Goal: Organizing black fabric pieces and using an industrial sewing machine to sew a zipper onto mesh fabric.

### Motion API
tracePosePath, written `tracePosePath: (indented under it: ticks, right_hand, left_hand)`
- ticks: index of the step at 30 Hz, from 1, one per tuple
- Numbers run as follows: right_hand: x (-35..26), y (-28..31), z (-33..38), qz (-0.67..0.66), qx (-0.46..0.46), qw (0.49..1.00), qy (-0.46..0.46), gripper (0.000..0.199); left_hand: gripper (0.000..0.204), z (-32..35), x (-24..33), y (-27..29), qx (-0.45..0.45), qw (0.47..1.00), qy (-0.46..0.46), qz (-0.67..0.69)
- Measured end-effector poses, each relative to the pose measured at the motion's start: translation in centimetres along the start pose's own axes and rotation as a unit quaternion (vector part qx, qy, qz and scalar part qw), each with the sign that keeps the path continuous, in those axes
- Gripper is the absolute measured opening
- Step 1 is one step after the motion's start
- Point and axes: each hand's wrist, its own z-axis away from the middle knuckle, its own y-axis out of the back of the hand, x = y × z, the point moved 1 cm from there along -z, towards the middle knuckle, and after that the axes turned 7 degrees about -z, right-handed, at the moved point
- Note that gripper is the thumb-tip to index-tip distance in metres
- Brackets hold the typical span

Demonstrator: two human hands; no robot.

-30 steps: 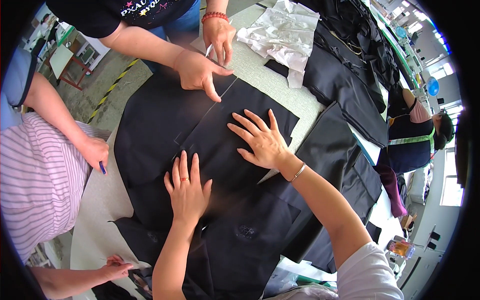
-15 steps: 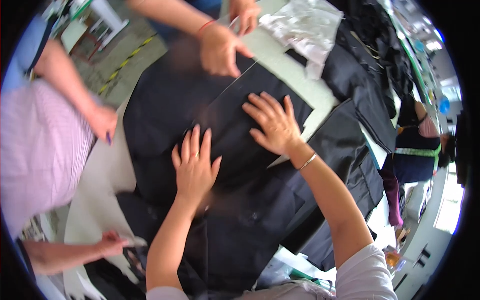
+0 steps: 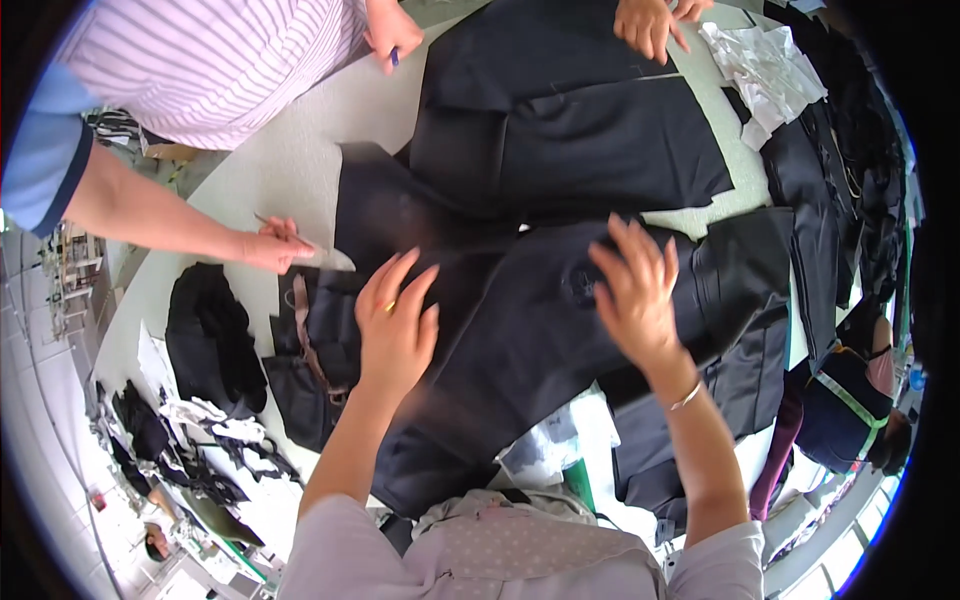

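Note:
My left hand [image 3: 395,325], with a ring on one finger, is over the near black garment [image 3: 530,310]. Its fingers are apart and slightly bent, and nothing is in them. To the right, my right hand [image 3: 640,290] has spread, curved fingers above the same garment, close to a small mark on it. Whether the fingertips touch the cloth I cannot tell. Beyond lies another black cloth piece [image 3: 600,140] with a straight far edge, partly overlapped by other dark cloth. Both my hands are empty.
A co-worker's hand [image 3: 285,245] at left is beside a pale flat piece. Another person's hand [image 3: 390,40] has a blue pen-like thing. More hands [image 3: 650,25] reach in at the far side. Crumpled white sheeting [image 3: 765,75] and black garments lie right; dark bundles [image 3: 210,340] lie left.
The view has turned and shifted. My hands, flat on the far cloth before, are now over the nearer garment with bent fingers. The far person's hand has drawn back from the cloth's edge.

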Motion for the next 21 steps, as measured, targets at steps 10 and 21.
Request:
tracePosePath:
  ticks: [10, 21]
  right_hand:
    - [-9.3, -2.1, 20.1, -0.101, -0.147, 0.975, -0.13, 0.054]
    - [-8.6, -0.4, 22.1, -0.055, -0.062, 0.989, -0.123, 0.051]
  left_hand:
    - [0.044, 17.2, -0.9, 2.5, -0.094, 0.987, 0.128, -0.037]
    - [0.055, 21.0, -1.8, 0.9, -0.078, 0.985, 0.13, -0.076]
